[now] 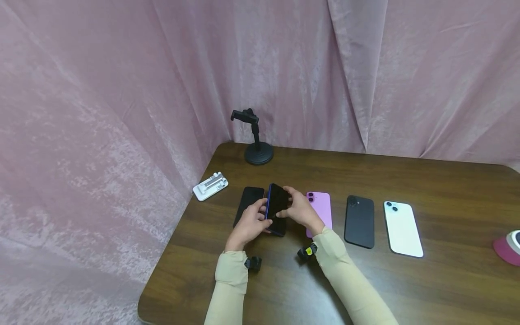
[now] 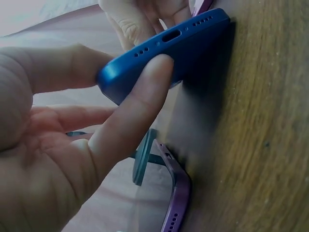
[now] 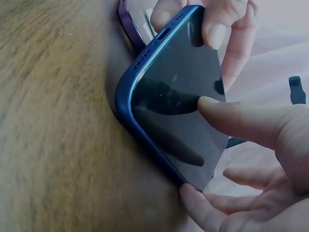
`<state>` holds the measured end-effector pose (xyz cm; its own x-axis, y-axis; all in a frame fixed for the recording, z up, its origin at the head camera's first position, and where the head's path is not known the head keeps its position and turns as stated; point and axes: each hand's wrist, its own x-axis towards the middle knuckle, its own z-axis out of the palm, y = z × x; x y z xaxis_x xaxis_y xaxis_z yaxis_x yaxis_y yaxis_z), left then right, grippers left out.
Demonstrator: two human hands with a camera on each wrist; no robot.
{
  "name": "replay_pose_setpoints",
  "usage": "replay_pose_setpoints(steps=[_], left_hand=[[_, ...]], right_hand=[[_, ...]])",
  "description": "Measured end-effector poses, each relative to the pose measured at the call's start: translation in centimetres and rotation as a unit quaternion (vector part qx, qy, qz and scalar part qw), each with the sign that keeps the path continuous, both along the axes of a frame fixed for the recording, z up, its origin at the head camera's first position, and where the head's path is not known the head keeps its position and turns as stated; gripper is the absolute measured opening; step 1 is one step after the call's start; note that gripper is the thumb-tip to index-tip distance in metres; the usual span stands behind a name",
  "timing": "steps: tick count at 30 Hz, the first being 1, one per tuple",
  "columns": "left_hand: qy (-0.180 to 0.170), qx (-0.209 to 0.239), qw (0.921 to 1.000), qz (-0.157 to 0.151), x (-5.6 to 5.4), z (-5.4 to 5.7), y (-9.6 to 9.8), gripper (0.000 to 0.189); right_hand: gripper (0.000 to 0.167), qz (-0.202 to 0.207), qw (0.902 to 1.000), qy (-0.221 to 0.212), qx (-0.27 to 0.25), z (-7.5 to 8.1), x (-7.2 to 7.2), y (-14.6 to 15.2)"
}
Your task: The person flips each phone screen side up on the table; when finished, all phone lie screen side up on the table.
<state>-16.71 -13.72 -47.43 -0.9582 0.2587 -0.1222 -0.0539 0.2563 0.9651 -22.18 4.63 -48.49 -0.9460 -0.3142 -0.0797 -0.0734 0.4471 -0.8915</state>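
Note:
A blue-edged smartphone (image 1: 278, 201) is tilted up off the wooden table, its dark screen showing in the right wrist view. My left hand (image 1: 248, 225) pinches one lower corner, thumb on one face and fingers on the other. My right hand (image 1: 303, 210) holds the opposite side, with the thumb on the screen (image 3: 183, 96) and a fingertip at the lower edge. Just left of it lies a purple-edged phone (image 1: 248, 202), screen up. A dark shape shows beneath the raised phone; whether it is shadow or another phone I cannot tell.
Right of my hands lie a lilac phone (image 1: 322, 210), a black phone (image 1: 359, 221) and a white phone (image 1: 403, 229), backs up. A black phone stand (image 1: 258, 152) is at the back, a white folding holder (image 1: 210, 186) by the left edge, a pink-and-white object (image 1: 508, 249) far right.

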Motion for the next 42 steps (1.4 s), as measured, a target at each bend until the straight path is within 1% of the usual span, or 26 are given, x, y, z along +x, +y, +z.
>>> replay_pose_setpoints(steps=[4, 8, 13, 15, 20, 23, 27, 32, 33, 35, 39, 42], left_hand=[[-0.001, -0.013, 0.9999, 0.002, 0.1, 0.3, 0.2, 0.064], [0.000, -0.028, 0.9996, 0.006, 0.2, 0.2, 0.4, 0.062], [0.002, -0.056, 0.9983, 0.015, 0.3, 0.2, 0.6, 0.061], [0.003, -0.067, 0.9976, 0.017, 0.3, 0.3, 0.7, 0.063], [0.010, -0.087, 0.9961, 0.012, 0.4, 0.1, 0.9, 0.072], [0.026, -0.116, 0.9929, 0.013, 0.5, 0.0, 1.0, 0.079], [0.047, -0.159, 0.9861, 0.015, 0.6, -0.1, 1.2, 0.086], [0.058, -0.200, 0.9781, 0.008, 0.7, -0.1, 1.1, 0.089], [0.060, -0.207, 0.9765, 0.007, 0.7, -0.2, 1.1, 0.090], [0.063, -0.213, 0.9750, 0.007, 0.8, -0.1, 1.1, 0.090], [0.061, -0.214, 0.9750, 0.005, 0.8, -0.1, 0.9, 0.091], [0.058, -0.215, 0.9748, 0.003, 0.9, 0.0, 0.9, 0.091]], right_hand=[[0.087, -0.011, 0.9994, 0.007, 0.031, 0.2, 0.0, 0.0], [0.088, -0.023, 0.9978, 0.009, 0.061, 0.4, 0.0, 0.0], [0.090, -0.036, 0.9962, 0.008, 0.079, 0.6, 0.0, 0.0], [0.090, -0.039, 0.9956, 0.006, 0.085, 0.7, 0.0, 0.0], [0.091, -0.044, 0.9941, 0.005, 0.099, 0.7, 0.0, -0.1], [0.091, -0.047, 0.9934, 0.004, 0.105, 0.7, 0.0, -0.2], [0.091, -0.047, 0.9920, 0.004, 0.117, 0.7, -0.1, -0.3], [0.090, -0.037, 0.9884, 0.012, 0.147, 0.8, -0.2, -0.5], [0.090, -0.034, 0.9875, 0.011, 0.154, 0.9, -0.3, -0.5], [0.094, -0.030, 0.9882, -0.002, 0.150, 1.0, -0.4, -0.5], [0.100, -0.022, 0.9912, -0.042, 0.123, 1.1, -0.8, -0.3], [0.099, -0.023, 0.9923, -0.063, 0.104, 1.1, -1.0, -0.2]])
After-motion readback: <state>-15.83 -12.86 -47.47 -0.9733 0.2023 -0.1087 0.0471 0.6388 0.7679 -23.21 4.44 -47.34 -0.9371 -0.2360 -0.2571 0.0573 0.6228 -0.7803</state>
